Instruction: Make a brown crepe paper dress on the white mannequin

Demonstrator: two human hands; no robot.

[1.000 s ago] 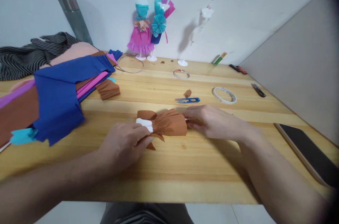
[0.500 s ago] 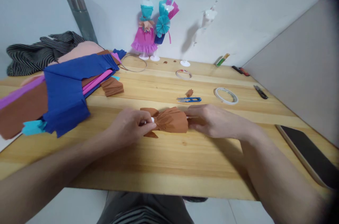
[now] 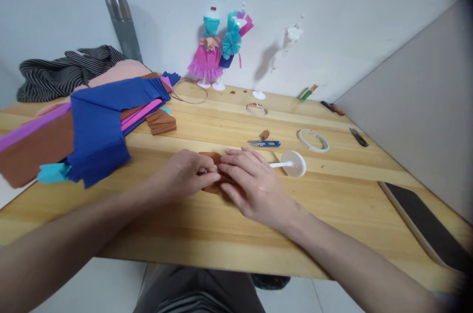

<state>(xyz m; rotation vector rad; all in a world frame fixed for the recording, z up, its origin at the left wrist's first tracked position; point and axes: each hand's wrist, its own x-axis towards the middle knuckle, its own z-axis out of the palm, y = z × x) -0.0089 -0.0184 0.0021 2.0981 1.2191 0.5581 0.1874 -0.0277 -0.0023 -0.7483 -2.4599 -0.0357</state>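
Note:
A small mannequin wrapped in brown crepe paper (image 3: 211, 156) lies on its side on the wooden table (image 3: 236, 224). Its white round stand (image 3: 294, 163) sticks out to the right. My left hand (image 3: 183, 175) pinches the left end of the paper-wrapped figure. My right hand (image 3: 251, 182) lies flat over the brown paper with fingers stretched out, covering most of it.
Blue thread snips (image 3: 264, 143) and a tape roll (image 3: 313, 139) lie just behind. A pile of blue, pink and brown crepe paper (image 3: 92, 121) fills the left. Dressed paper mannequins (image 3: 218, 49) stand at the wall. A phone (image 3: 424, 219) lies at the right edge.
My right hand moved left from the figure's stand end onto the brown paper, uncovering the white stand. My left hand kept its pinch. The camera view tilted slightly.

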